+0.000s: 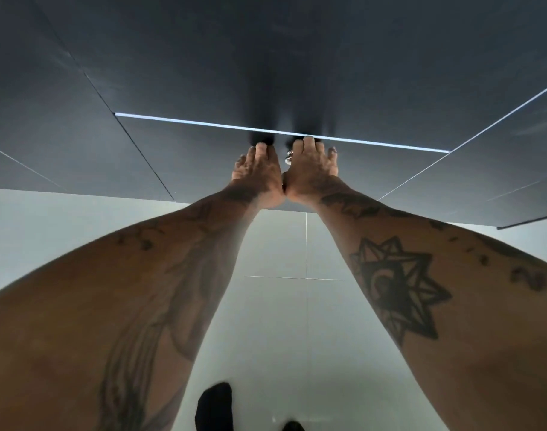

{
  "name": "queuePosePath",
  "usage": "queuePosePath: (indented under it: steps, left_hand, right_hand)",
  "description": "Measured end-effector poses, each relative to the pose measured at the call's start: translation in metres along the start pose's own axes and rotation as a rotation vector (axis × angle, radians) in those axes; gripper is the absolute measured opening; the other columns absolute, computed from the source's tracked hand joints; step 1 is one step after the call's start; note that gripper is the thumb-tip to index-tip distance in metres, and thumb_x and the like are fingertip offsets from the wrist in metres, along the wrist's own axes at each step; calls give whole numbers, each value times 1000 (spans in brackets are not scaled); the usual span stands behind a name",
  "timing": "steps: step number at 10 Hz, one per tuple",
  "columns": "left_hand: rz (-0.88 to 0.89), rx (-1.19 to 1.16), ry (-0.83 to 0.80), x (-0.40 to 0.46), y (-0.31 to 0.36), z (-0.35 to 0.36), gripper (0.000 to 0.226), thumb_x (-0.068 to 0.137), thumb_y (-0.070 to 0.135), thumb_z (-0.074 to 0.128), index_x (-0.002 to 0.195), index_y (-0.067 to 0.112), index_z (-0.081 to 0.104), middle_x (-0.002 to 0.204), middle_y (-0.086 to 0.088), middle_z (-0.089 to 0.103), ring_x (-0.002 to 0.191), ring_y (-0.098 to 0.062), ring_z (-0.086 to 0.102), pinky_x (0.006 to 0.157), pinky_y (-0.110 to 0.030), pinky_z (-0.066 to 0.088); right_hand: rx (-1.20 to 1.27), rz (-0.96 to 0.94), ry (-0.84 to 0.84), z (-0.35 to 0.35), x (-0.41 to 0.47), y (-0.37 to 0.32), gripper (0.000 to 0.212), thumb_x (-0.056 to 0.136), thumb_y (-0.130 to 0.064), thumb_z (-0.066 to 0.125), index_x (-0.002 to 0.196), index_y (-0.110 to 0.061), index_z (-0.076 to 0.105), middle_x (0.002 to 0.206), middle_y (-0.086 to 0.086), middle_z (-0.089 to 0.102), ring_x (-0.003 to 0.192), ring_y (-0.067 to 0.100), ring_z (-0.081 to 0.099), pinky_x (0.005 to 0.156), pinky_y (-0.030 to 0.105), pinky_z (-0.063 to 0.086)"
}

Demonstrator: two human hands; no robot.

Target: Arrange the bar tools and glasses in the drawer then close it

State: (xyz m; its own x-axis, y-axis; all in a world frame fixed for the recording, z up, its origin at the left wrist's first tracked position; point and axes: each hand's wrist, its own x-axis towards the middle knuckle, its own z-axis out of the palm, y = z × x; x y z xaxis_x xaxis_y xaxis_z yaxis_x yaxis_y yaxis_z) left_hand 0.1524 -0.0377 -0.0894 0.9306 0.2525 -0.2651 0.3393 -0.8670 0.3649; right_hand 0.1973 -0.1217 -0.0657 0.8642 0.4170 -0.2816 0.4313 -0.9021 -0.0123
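A wall of flat, dark grey matte cabinet fronts (pixel 203 73) fills the upper half of the view, split by thin seams. Among them, the dark grey drawer front (pixel 179 157) sits at the centre; a bright, narrow strip of light (pixel 203 123) runs along its top edge, so a thin gap shows there. Nothing of the drawer's inside can be seen, so any bar tools or glasses are hidden behind the panel. The cabinet fronts run off the frame at left, right and top.

Below them lies a pale grey tiled floor (pixel 281 321) with faint grout lines. Two bare, tattooed forearms reach up from the bottom corners, both cut off by the frame's edges and softly blurred.

The left hand (pixel 257 172) and the right hand (pixel 312 171) lie side by side on the drawer front, just under the lit strip, the heels of the palms touching each other. Both are spread flat with fingers extended against the panel, and neither grasps anything. The fingertips merge into dark shadows on the panel and are hard to make out.

At the bottom edge, a foot in a black sock (pixel 214 405) stands on the floor, partly cut off.

A small shiny silver ring (pixel 288 158) glints on the right hand; its finger is unclear.
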Motion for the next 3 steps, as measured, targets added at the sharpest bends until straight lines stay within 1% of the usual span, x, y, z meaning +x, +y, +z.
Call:
queuePosePath:
  steps: [1, 2, 3]
  left_hand:
    - [1, 13, -87, -3, 1, -9, 89, 88, 36, 62, 151, 1, 10, 156, -18, 20, 148, -34, 15, 118, -45, 25]
    - [35, 49, -130, -15, 8, -31, 93, 87, 37, 63, 152, 3, 7, 161, -17, 12, 150, -33, 8, 118, -49, 26]
    - [61, 110, -41, -30, 18, -64, 88, 88, 36, 61, 152, 2, 10, 161, -16, 17, 150, -32, 11, 118, -48, 26]
  right_hand:
    - [6, -9, -94, -9, -7, 2, 70, 82, -28, 64, 142, -8, 36, 144, 9, 38, 136, 27, 36, 116, 51, 23]
    - [47, -1, -149, -31, -20, 1, 80, 84, -30, 66, 150, -6, 26, 152, 11, 31, 143, 28, 28, 115, 49, 25]
    - [75, -5, -95, -62, -34, -9, 85, 86, -28, 64, 152, -3, 16, 157, 12, 25, 148, 28, 17, 117, 47, 24]
